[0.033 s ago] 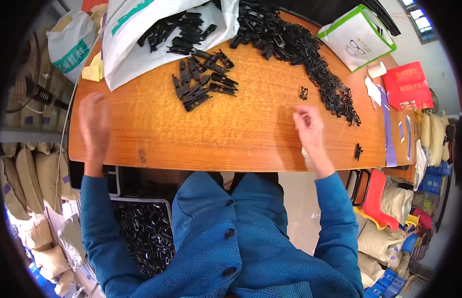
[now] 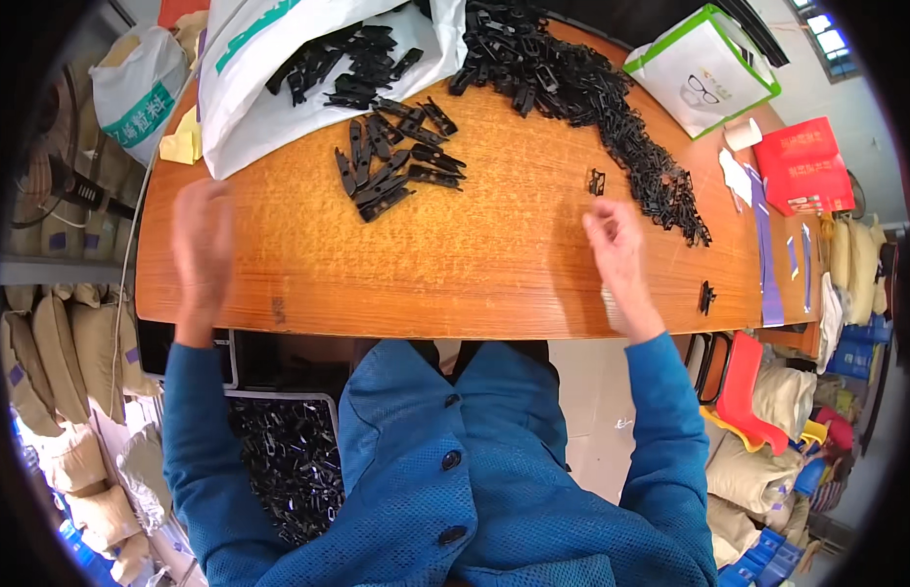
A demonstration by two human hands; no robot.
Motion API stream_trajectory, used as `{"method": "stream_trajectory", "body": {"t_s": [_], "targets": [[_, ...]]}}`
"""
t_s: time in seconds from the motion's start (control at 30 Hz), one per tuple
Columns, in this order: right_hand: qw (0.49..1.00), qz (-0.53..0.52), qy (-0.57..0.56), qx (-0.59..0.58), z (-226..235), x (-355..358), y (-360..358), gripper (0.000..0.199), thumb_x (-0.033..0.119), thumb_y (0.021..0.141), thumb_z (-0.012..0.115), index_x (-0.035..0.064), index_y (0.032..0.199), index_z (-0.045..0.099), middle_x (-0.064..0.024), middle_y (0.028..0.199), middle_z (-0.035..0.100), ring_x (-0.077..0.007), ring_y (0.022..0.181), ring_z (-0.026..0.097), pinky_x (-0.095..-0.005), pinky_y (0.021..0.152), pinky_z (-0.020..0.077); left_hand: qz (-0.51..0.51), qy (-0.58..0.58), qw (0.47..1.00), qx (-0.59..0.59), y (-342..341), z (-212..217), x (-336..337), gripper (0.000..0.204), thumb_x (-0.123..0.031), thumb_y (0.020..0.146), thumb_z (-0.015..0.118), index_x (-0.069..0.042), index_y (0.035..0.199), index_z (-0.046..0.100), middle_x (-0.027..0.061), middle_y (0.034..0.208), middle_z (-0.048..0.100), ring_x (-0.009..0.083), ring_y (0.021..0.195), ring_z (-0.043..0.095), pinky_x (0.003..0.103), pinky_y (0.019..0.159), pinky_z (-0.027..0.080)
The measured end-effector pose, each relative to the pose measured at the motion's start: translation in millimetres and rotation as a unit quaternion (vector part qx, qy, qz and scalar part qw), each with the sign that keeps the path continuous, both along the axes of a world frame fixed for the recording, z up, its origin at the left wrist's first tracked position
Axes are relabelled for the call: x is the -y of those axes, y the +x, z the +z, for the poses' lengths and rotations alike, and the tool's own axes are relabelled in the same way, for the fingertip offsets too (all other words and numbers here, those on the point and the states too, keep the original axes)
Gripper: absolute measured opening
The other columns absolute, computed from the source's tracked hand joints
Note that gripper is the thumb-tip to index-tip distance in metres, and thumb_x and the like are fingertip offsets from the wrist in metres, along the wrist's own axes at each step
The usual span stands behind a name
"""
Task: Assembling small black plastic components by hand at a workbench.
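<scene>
My left hand (image 2: 203, 249) is over the left end of the wooden table (image 2: 396, 284), its fingers smeared by motion. Whether it holds anything cannot be seen. My right hand (image 2: 621, 245) hovers over the right half, fingers loosely bent and thumb a little apart; no object shows in it. Just beyond its fingertips lies a single small black clip part (image 2: 597, 182). Between the hands and farther back, several black clips (image 2: 385, 186) lie in a loose group. Behind that group, more black clips (image 2: 362, 68) spill from the mouth of a white sack (image 2: 245, 122).
A long heap of small black parts (image 2: 621, 127) runs along the back right. Another black clip (image 2: 706, 297) lies near the right front edge. A white-and-green bag (image 2: 700, 88), red packet (image 2: 805, 166) and purple strips (image 2: 765, 254) are at right. Below the table stands a bin of black pieces (image 2: 289, 470).
Both hands have shifted slightly to the right, my left hand blurred in both frames. The clips and heap lie as before.
</scene>
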State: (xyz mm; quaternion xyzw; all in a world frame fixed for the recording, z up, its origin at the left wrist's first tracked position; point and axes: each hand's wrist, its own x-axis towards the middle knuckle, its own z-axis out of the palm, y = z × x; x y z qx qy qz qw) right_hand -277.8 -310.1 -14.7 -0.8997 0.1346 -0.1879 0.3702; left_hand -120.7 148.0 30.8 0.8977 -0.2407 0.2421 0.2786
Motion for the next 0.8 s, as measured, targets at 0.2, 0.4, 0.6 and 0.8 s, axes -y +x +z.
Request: {"method": "stream_trajectory", "body": {"t_s": [0.2, 0.4, 0.6, 0.8], "targets": [[0.986, -0.020, -0.168, 0.002, 12, 30, 39, 0.023, 0.019, 0.083, 0.069, 0.0045, 0.098, 0.059, -0.0097, 0.090, 0.055, -0.0244, 0.075, 0.059, -0.0357, 0.064, 0.0482, -0.187, 0.039, 0.982, -0.011, -10, 2, 133, 0.016, -0.003, 0.076, 0.066, -0.008, 0.090, 0.060, 0.0081, 0.082, 0.055, 0.0276, 0.081, 0.055, 0.038, 0.073, 0.041], [0.979, 0.033, -0.199, 0.012, 7, 39, 37, 0.010, 0.009, 0.082, 0.065, 0.0055, 0.089, 0.058, -0.0104, 0.088, 0.054, -0.0319, 0.072, 0.058, -0.0401, 0.063, 0.0474, -0.220, 0.101, 0.970, -0.035, -6, 1, 193, 0.017, -0.008, 0.075, 0.069, -0.008, 0.089, 0.060, 0.0068, 0.083, 0.053, 0.0263, 0.084, 0.054, 0.038, 0.075, 0.038], [0.983, 0.109, -0.149, 0.016, 20, 26, 1, 0.007, 0.000, 0.082, 0.061, 0.0006, 0.087, 0.057, -0.0128, 0.089, 0.054, -0.0316, 0.077, 0.057, -0.0358, 0.065, 0.0463, -0.170, 0.235, 0.957, -0.023, -9, 6, 196, 0.021, -0.011, 0.071, 0.072, -0.008, 0.088, 0.059, 0.0064, 0.089, 0.054, 0.0242, 0.091, 0.054, 0.041, 0.081, 0.039], [0.962, 0.184, -0.198, 0.033, 29, 13, -17, 0.013, -0.006, 0.079, 0.059, 0.0022, 0.089, 0.060, -0.0130, 0.098, 0.055, -0.0296, 0.082, 0.059, -0.0360, 0.069, 0.0485, -0.223, 0.242, 0.943, -0.053, -26, 4, 196, 0.022, -0.013, 0.072, 0.072, -0.008, 0.090, 0.059, 0.0068, 0.090, 0.054, 0.0249, 0.091, 0.054, 0.040, 0.080, 0.038]]}}
